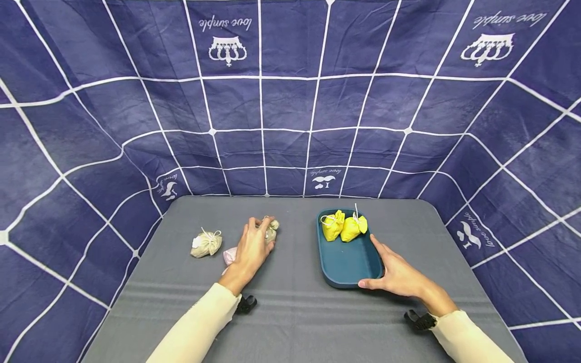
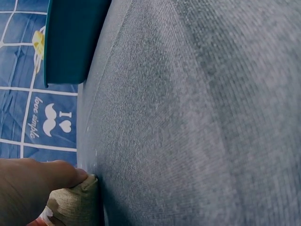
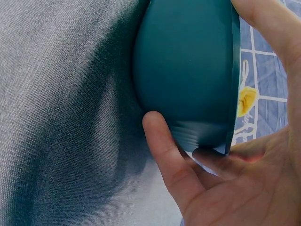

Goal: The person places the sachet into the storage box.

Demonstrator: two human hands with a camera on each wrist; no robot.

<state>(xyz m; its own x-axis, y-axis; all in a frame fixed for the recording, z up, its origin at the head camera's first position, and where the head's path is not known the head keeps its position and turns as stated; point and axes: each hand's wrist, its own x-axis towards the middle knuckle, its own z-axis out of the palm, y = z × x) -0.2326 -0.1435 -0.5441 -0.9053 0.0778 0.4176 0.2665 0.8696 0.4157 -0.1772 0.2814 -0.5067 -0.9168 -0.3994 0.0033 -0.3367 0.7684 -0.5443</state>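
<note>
My left hand (image 1: 253, 248) is over a small beige drawstring pouch (image 1: 271, 233) on the grey table and grips it, thumb and fingers about its sides. The left wrist view shows the thumb against this beige cloth pouch (image 2: 77, 205). Partly hidden under that hand lies a pink pouch (image 1: 230, 255). My right hand (image 1: 401, 272) holds the near right corner of a teal tray (image 1: 347, 262), thumb at the near rim and fingers along the right side. Close up, its fingers wrap the tray wall (image 3: 188, 70). Two yellow pouches (image 1: 333, 226) with white strings sit at the tray's far end.
Another beige pouch (image 1: 206, 243) tied with a pale string lies at the left of the grey table (image 1: 290, 312). A blue curtain with white grid lines (image 1: 290, 106) hangs round the back and both sides. Each wrist carries a black strap (image 1: 246, 304).
</note>
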